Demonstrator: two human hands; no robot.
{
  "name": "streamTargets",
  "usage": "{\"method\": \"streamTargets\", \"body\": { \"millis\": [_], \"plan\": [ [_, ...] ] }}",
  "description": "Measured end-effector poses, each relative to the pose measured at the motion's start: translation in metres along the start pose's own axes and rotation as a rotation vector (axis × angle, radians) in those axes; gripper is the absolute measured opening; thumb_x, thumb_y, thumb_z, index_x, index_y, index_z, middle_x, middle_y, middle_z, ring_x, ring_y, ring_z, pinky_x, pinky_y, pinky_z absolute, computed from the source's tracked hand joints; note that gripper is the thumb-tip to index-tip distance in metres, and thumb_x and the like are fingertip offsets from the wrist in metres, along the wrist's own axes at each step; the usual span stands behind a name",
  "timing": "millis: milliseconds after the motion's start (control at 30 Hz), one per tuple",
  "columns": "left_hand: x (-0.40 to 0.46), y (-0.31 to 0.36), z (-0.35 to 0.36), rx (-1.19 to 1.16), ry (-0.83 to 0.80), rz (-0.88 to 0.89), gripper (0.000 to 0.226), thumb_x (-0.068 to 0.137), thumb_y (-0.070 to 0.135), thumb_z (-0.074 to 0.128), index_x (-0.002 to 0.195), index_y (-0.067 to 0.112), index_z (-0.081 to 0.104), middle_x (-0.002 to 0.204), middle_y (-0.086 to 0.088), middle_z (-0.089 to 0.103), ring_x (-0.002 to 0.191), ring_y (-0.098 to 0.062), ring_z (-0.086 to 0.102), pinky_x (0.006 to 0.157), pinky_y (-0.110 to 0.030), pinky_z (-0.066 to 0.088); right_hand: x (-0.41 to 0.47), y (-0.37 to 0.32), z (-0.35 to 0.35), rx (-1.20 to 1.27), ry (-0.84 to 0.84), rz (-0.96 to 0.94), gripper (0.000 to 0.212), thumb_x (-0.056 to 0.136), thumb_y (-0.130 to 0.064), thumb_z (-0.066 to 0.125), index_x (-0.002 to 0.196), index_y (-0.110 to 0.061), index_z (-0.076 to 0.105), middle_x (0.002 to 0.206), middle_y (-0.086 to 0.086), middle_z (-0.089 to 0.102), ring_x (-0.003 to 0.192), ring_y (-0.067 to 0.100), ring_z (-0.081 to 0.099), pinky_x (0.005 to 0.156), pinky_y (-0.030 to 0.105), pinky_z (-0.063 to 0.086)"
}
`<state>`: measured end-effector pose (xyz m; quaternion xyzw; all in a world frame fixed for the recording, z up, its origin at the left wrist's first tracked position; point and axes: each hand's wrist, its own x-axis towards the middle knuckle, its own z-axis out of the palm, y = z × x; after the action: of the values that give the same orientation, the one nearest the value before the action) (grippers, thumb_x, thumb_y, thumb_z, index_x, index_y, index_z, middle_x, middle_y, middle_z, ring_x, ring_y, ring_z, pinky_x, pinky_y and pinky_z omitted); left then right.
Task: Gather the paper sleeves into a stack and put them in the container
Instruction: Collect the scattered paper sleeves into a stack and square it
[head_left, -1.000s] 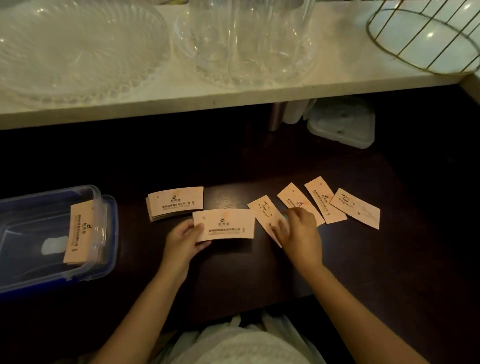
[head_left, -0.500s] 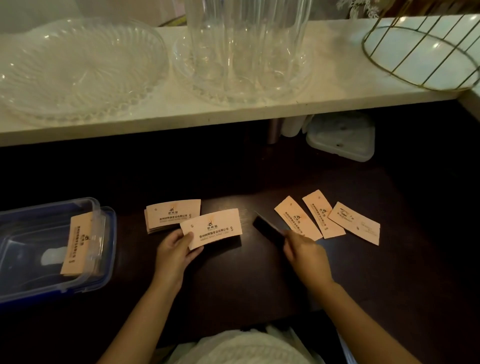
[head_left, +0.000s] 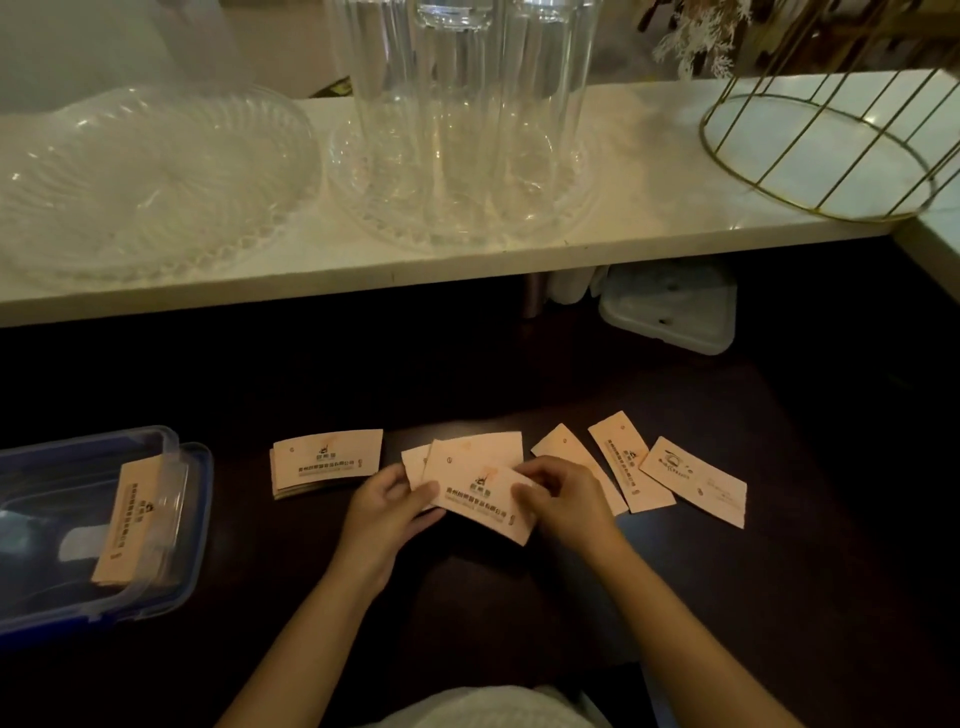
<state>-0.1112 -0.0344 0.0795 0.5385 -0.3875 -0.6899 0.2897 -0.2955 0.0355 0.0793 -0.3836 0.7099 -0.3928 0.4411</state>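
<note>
Pale orange paper sleeves lie on a dark counter. My left hand (head_left: 387, 512) and my right hand (head_left: 563, 501) both grip a small fan of held sleeves (head_left: 475, 480) just above the counter, with one sleeve laid over the others. A neat stack of sleeves (head_left: 324, 460) rests to the left of my hands. Three loose sleeves lie to the right: one (head_left: 563, 452) partly behind my right hand, a middle one (head_left: 626, 460), and the far one (head_left: 693, 480). The clear blue-rimmed container (head_left: 179, 514) at the far left holds a stack of sleeves (head_left: 130, 525) leaning inside.
A pale shelf (head_left: 649, 208) overhangs the back of the counter, carrying a glass dish (head_left: 140, 182), tall clear glassware (head_left: 462, 130) and a gold wire basket (head_left: 826, 140). A white plastic lid (head_left: 670, 306) lies under the shelf at the back right.
My right hand lifted the nearest loose sleeve off the counter and carried it left onto the sleeve in my left hand. Both hands now hold them together.
</note>
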Motion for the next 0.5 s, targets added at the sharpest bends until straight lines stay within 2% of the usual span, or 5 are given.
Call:
{"method": "streamTargets", "body": {
  "millis": [100, 133, 200, 300, 500],
  "plan": [
    [0.001, -0.003, 0.002, 0.021, 0.056, -0.023, 0.020, 0.083, 0.000, 0.057, 0.099, 0.012, 0.061, 0.096, -0.007, 0.070, 0.087, -0.015, 0.067, 0.062, -0.021, 0.056, 0.002, 0.017, -0.005, -0.079, 0.184, 0.038, 0.019, 0.081, -0.023, 0.066, 0.099, -0.027, 0.061, 0.099, -0.010, 0.061, 0.088, 0.005, 0.056, 0.064, 0.010, 0.048],
    [0.001, -0.005, 0.002, 0.009, 0.080, -0.032, 0.022, 0.083, 0.000, 0.057, 0.100, 0.013, 0.060, 0.096, -0.006, 0.070, 0.088, -0.016, 0.067, 0.062, -0.021, 0.056, 0.001, 0.026, -0.011, -0.172, 0.298, 0.082, 0.027, 0.080, -0.028, 0.067, 0.106, -0.023, 0.060, 0.107, -0.004, 0.059, 0.095, 0.010, 0.054, 0.073, 0.016, 0.049],
    [0.001, -0.008, 0.000, -0.026, 0.134, -0.056, 0.024, 0.083, 0.000, 0.057, 0.101, 0.017, 0.059, 0.096, -0.006, 0.069, 0.090, -0.017, 0.066, 0.064, -0.024, 0.056, -0.001, 0.045, -0.027, -0.479, 0.464, 0.138, 0.044, 0.078, -0.035, 0.068, 0.117, -0.020, 0.056, 0.120, 0.006, 0.054, 0.109, 0.022, 0.046, 0.087, 0.038, 0.049],
    [0.002, -0.012, -0.004, -0.094, 0.192, -0.110, 0.027, 0.084, 0.001, 0.056, 0.107, 0.015, 0.057, 0.097, -0.009, 0.067, 0.091, -0.020, 0.064, 0.066, -0.029, 0.053, -0.002, 0.060, -0.041, -0.819, 0.445, 0.133, 0.058, 0.073, -0.046, 0.069, 0.121, -0.020, 0.053, 0.124, 0.010, 0.049, 0.113, 0.028, 0.041, 0.090, 0.044, 0.043],
    [0.001, -0.020, -0.004, -0.195, 0.208, -0.172, 0.029, 0.086, 0.002, 0.052, 0.115, 0.009, 0.055, 0.102, -0.012, 0.066, 0.094, -0.021, 0.063, 0.071, -0.032, 0.051, 0.007, 0.065, -0.039, -0.974, 0.368, 0.118, 0.060, 0.075, -0.054, 0.062, 0.122, -0.020, 0.049, 0.127, 0.008, 0.044, 0.115, 0.025, 0.037, 0.093, 0.039, 0.035]
  ]
}}
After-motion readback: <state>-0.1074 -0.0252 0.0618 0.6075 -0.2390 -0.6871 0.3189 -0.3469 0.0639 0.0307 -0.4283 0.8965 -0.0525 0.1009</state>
